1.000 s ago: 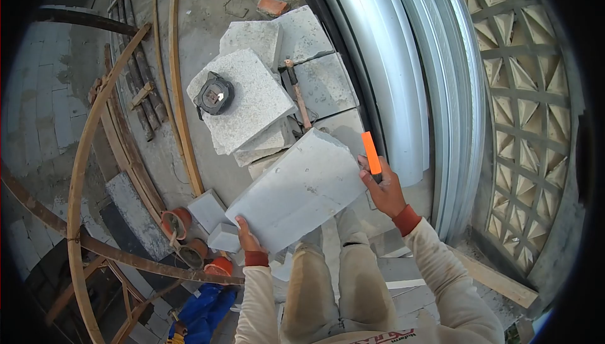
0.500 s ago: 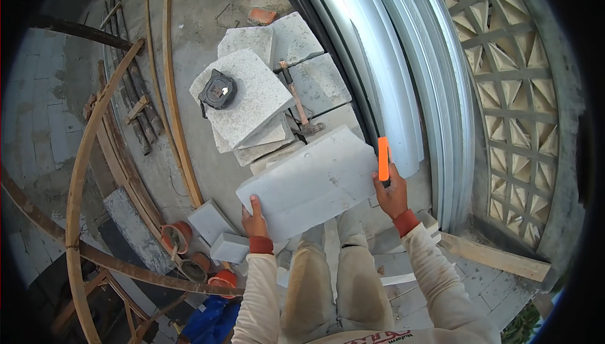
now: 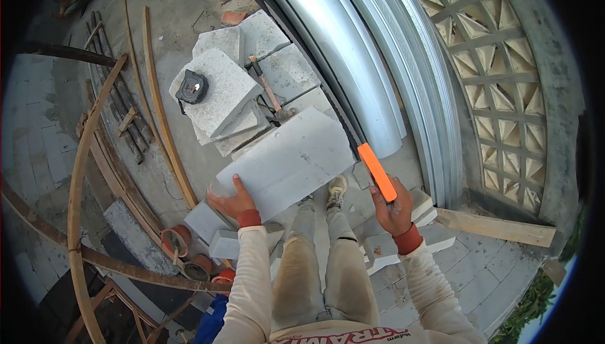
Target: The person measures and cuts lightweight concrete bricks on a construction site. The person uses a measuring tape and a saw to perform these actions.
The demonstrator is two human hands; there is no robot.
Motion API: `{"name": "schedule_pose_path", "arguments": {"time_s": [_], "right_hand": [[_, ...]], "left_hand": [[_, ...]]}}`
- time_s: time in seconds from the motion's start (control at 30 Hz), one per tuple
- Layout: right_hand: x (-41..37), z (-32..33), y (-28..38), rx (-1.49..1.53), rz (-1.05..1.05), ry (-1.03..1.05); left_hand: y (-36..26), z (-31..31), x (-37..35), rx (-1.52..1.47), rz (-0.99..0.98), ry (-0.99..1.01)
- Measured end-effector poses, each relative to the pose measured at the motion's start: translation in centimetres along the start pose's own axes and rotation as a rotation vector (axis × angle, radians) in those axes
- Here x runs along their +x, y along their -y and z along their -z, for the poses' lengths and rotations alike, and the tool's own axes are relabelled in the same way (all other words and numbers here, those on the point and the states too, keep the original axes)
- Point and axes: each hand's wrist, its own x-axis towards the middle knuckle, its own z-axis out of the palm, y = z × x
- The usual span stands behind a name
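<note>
A pale lightweight concrete block (image 3: 277, 167) lies aslant in front of me, its far side against the stacked slabs. My left hand (image 3: 233, 202) is at the block's near left corner, thumb raised and fingers apart. In my right hand (image 3: 396, 208), closed round its orange grip, is a handsaw (image 3: 377, 172). Its dark toothed edge runs forward along the block's right end. Beyond the block, a hammer (image 3: 271, 92) rests on the slabs. A black tape measure (image 3: 192, 87) sits on the top speckled slab (image 3: 220, 101).
Long curved metal sheets (image 3: 353, 47) lie right of the stack, beside a patterned block wall (image 3: 491, 85). Timber strips (image 3: 154, 92) and buckets (image 3: 176, 240) stand to the left. More pale blocks (image 3: 384, 249) lie near my legs; a plank (image 3: 495, 227) is at the right.
My left hand has loosened from the block's edge, fingers spreading. My right hand has lowered away from the block's right end, and the saw has tilted. The whole view has shifted.
</note>
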Motion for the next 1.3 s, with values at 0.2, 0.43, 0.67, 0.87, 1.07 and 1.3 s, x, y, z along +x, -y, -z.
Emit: {"name": "schedule_pose_path", "arguments": {"time_s": [0.2,0.43,0.67,0.87,1.07,1.3], "right_hand": [[-3.0,-0.9,2.6,0.046,-0.078,0.007],[-3.1,-1.9,0.9,0.084,-0.075,0.055],[-2.9,-2.9,-1.1,0.103,0.013,0.073],[-3.0,-3.4,-2.0,0.105,0.078,0.043],[-3.0,-4.4,-2.5,0.102,0.107,0.056],[-3.4,-4.5,-2.3,0.07,0.122,0.053]], "left_hand": [[-5.2,-2.1,-4.9,0.222,-0.434,0.193],[-5.6,-4.0,-6.4,0.353,-0.394,0.192],[-6.0,-4.3,-6.6,0.334,-0.391,0.125],[-6.0,-4.2,-6.9,0.308,-0.412,0.074],[-5.8,-4.4,-6.9,0.312,-0.422,0.049],[-5.5,-4.5,-7.0,0.295,-0.439,0.034]]}}
